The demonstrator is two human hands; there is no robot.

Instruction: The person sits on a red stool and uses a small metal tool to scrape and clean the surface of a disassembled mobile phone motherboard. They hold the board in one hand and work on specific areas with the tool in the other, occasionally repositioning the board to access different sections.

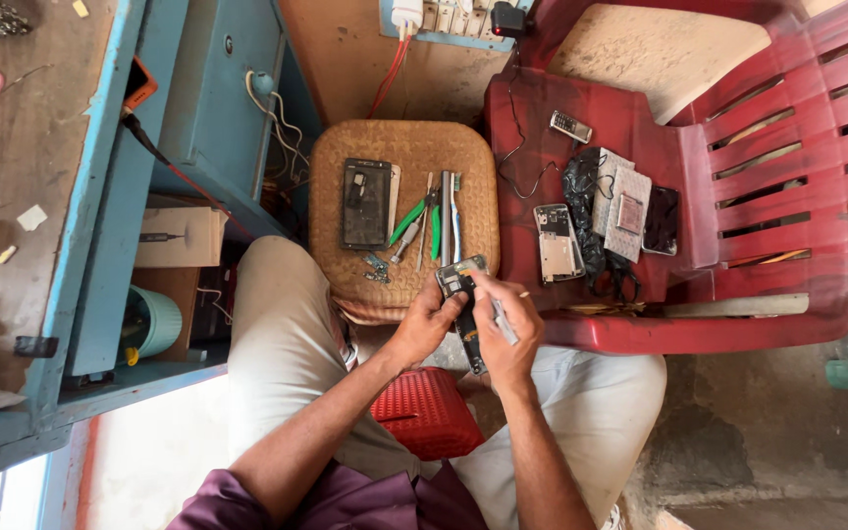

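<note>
The left hand grips an opened dark mobile phone above the person's lap, at the near edge of a round woven wicker stool. The right hand pinches a thin metal tool against the phone.

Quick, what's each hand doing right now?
Left hand: closed, holding an opened phone.
Right hand: closed, holding a thin tool against the phone.
</note>
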